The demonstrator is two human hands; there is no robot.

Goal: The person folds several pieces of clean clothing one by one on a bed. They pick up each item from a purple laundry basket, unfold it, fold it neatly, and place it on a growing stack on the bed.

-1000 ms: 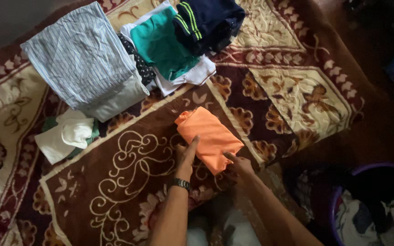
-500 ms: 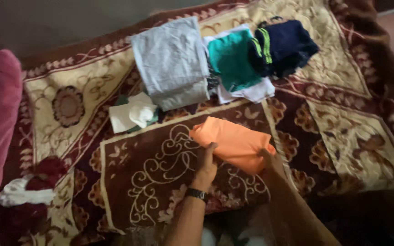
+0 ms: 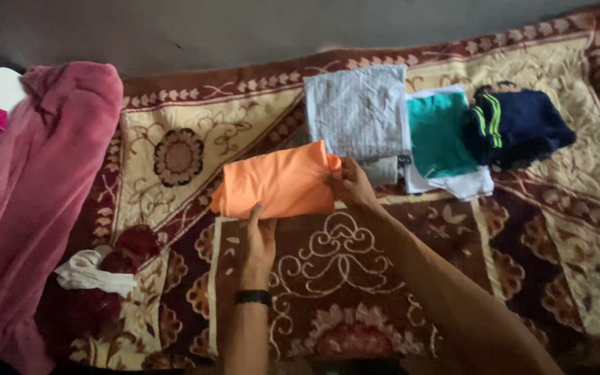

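**Both hands on a folded orange garment over a patterned rug**

We see the left hand [image 3: 260,239], a dark band at its wrist, with fingers closed lightly on the near edge of the folded orange garment [image 3: 278,182], the thumb on top. The right hand [image 3: 353,185] grips the garment's right end, fingers curled around the fold. The garment lies flat across the border of the patterned rug [image 3: 355,278], between the two hands, its long side running left to right. Just beyond its right end sits a folded grey striped cloth [image 3: 357,111] on a pile; whether the two touch we cannot tell. Beside that, to the right, lie a folded teal garment [image 3: 440,133] on top of a white piece [image 3: 461,185], and then a dark navy garment with bright green stripes [image 3: 519,125], partly overlapping the teal one. To the left, well apart from the hands, a large pink blanket [image 3: 29,187] covers the rug's edge. Near it, at lower left, a crumpled white cloth [image 3: 90,274] rests against a dark red bundle [image 3: 130,248].
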